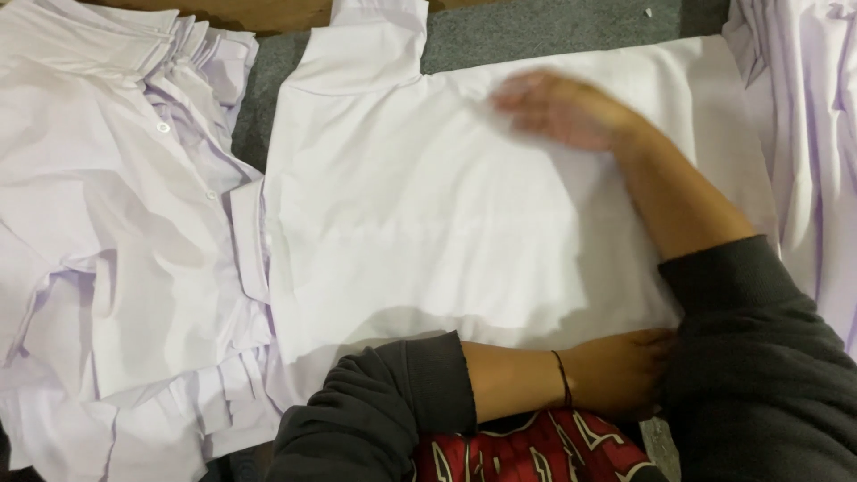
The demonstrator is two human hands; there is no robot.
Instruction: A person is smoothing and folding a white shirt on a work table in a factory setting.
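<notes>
A white shirt (pixel 402 205) lies spread flat, back side up, with a sleeve (pixel 370 45) reaching toward the far edge. My right hand (pixel 558 109) rests flat on the upper part of the shirt, fingers apart and blurred by motion. My left hand (pixel 620 370) lies at the shirt's near edge, partly hidden behind my right sleeve; whether it pinches the cloth I cannot tell. Both arms wear dark grey sleeves pushed up.
A heap of white shirts (pixel 107 223) with buttons and collars fills the left side. More pale shirts (pixel 812 134) lie at the right edge. Grey cloth surface (pixel 536 27) shows at the top, with a brown strip behind it.
</notes>
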